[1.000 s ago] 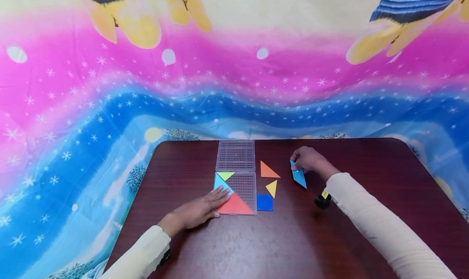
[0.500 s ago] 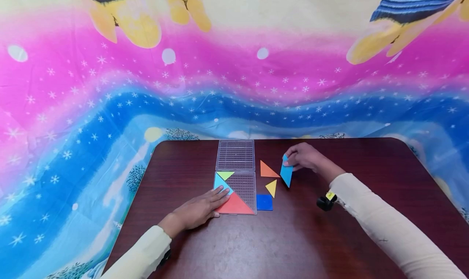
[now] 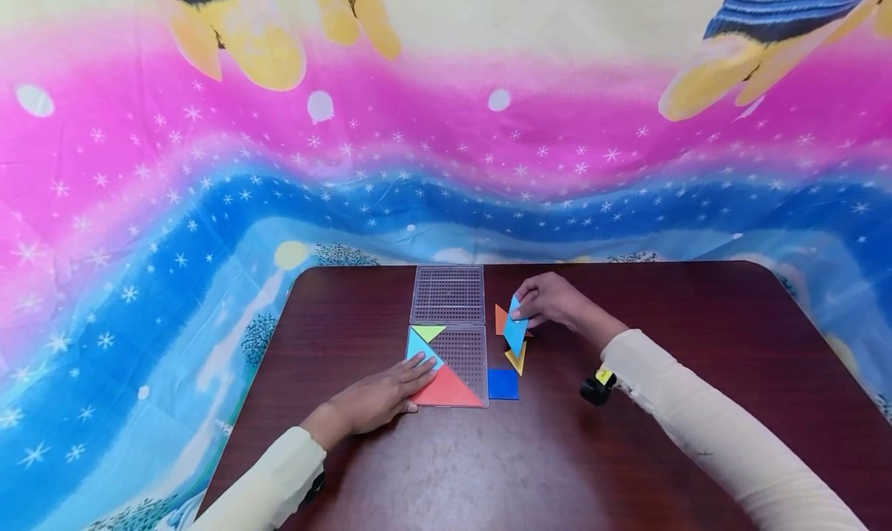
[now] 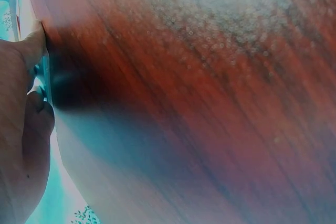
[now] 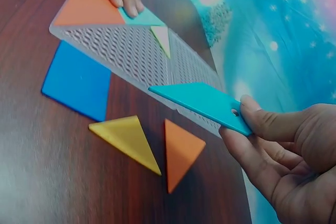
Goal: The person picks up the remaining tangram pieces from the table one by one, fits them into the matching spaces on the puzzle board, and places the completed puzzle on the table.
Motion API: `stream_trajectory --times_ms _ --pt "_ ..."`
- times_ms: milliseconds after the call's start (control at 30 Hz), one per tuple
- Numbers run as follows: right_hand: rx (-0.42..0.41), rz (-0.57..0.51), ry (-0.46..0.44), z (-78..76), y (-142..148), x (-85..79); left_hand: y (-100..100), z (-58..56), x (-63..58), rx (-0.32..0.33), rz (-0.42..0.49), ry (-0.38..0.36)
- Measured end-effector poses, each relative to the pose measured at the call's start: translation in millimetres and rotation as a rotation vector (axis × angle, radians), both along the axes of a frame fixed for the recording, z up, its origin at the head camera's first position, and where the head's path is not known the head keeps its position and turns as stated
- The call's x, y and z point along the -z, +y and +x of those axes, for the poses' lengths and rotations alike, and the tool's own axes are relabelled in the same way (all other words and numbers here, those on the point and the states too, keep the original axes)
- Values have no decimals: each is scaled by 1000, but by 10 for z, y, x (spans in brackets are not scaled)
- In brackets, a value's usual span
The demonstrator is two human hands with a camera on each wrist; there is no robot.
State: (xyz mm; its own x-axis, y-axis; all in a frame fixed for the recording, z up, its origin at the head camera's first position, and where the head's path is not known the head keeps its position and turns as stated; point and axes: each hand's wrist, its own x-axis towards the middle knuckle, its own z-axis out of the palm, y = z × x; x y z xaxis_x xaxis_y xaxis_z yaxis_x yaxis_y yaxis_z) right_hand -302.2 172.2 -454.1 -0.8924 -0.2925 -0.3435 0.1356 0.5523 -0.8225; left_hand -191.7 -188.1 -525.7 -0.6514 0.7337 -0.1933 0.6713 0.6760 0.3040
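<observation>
My right hand [image 3: 554,303] pinches a light-blue parallelogram tangram piece [image 5: 202,100] by one end, between thumb and fingers. In the head view the piece hangs above the orange triangle [image 3: 500,320] and the yellow triangle [image 3: 517,361]. My left hand [image 3: 379,398] lies with outstretched fingers on the pieces in the clear plastic tray [image 3: 468,353]. In that tray lie a large red triangle [image 3: 446,389], a light-blue triangle [image 3: 421,347] partly under my fingertips, and a small green triangle [image 3: 429,333]. The left wrist view shows mostly tabletop and part of the hand.
The tray's lid [image 3: 448,295] lies unfolded behind it, near the table's far edge. A dark blue square [image 3: 503,385] rests against the tray's right side. Beyond the dark wood table [image 3: 648,299] hangs a printed cloth [image 3: 446,152].
My right hand has carried the light-blue parallelogram leftward, from the right of the loose triangles to above them, tipping it up on the way. The left hand stays in place.
</observation>
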Motion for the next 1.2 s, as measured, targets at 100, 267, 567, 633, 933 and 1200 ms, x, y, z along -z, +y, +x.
stream_trajectory --times_ms 100,267,567,633,933,1200 --pt "-31 0 12 15 -92 13 4 2 -2 -6 -1 -3" --pt "-82 -14 13 40 -228 29 7 2 1 -8 -4 -6" --pt "-170 -32 28 19 -447 70 4 -2 -3 -7 -6 -11" --pt "-200 -35 25 14 -481 83 2 -4 1 -8 -7 -10" --pt "-274 -31 -1 52 -618 144 13 -4 -10 3 -8 1" --pt "-288 33 31 48 -702 180 10 -1 -13 -2 -10 4"
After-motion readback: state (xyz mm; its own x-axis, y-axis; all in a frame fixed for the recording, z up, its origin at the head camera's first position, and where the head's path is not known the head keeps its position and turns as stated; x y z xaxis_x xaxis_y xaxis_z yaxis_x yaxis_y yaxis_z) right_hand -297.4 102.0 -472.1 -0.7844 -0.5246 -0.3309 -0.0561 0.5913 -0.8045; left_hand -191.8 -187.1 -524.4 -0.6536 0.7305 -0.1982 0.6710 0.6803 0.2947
